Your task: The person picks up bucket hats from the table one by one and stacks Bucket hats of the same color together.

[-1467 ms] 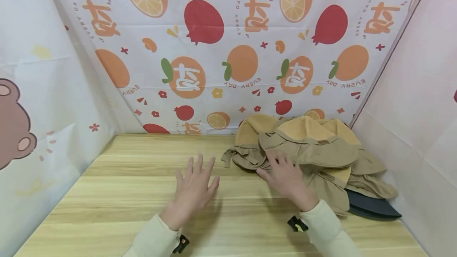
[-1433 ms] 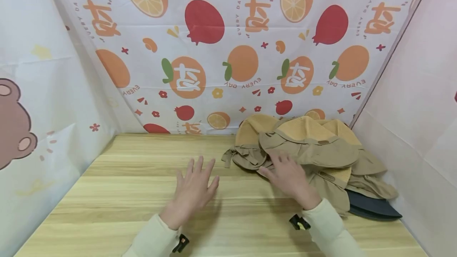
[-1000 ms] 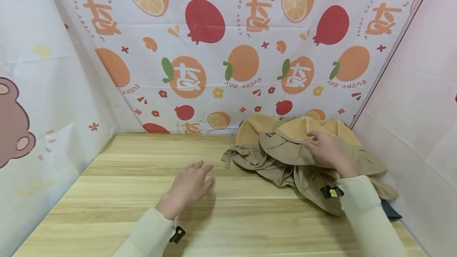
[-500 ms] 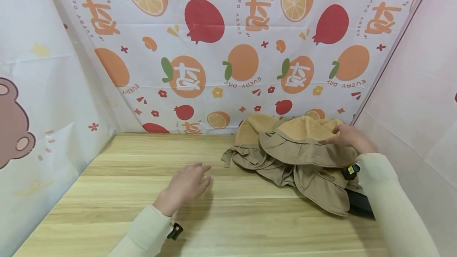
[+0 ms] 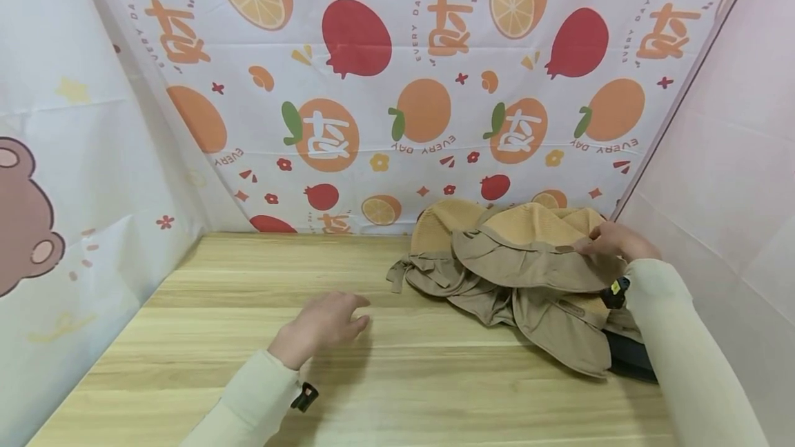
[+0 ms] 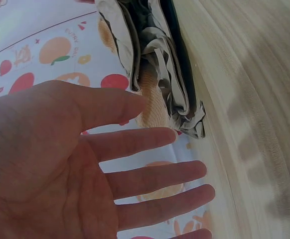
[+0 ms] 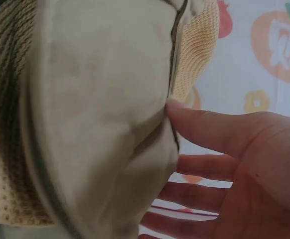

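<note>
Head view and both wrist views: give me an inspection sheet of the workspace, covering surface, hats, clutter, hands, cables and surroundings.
Surface: wood-grain table, no spills seen.
Hats: tan-crowned, khaki-brimmed hats heaped at the table's right rear; a dark piece shows below their right side.
Clutter: nothing seen.
Left hand: above the table, fingers extended, holding nothing.
Right hand: at the right side of the uppermost hat, thumb touching it; fingertips hidden behind the fabric, so grip unclear.
Cables: nothing seen.
Surroundings: fruit-print backdrop behind, pale sheets on both sides.
</note>
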{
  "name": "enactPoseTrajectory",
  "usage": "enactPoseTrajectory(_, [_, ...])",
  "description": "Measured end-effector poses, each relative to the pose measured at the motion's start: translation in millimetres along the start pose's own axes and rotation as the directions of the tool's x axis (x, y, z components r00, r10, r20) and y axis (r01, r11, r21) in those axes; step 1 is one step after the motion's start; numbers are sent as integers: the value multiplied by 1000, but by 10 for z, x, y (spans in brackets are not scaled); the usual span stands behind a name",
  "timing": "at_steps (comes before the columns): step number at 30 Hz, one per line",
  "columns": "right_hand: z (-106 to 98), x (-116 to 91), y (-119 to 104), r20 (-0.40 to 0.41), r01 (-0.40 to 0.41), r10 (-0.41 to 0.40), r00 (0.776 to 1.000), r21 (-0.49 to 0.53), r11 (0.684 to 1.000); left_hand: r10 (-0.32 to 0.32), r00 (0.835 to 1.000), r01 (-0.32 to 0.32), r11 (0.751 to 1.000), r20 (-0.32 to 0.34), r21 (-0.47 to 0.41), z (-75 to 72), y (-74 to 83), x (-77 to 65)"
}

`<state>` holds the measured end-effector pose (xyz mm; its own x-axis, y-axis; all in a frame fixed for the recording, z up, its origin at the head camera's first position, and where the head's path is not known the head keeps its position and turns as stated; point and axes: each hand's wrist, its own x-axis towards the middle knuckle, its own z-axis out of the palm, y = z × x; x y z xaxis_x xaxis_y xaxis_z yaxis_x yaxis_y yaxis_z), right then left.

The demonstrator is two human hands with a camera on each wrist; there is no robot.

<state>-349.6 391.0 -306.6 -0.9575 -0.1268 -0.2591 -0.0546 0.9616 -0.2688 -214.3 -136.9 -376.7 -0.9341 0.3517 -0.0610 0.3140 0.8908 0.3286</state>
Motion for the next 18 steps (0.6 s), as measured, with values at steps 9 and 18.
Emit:
enactPoseTrajectory(9, [19,-12,83,-81,-34,37,996,36,999,4,1000,-4,1000,11,-4,3,16,10])
enactPoseTrajectory(18, [20,-18,122,-242,27,-35,970,-37,999,21,1000,-21,1000,-11,-2,58,-8,3])
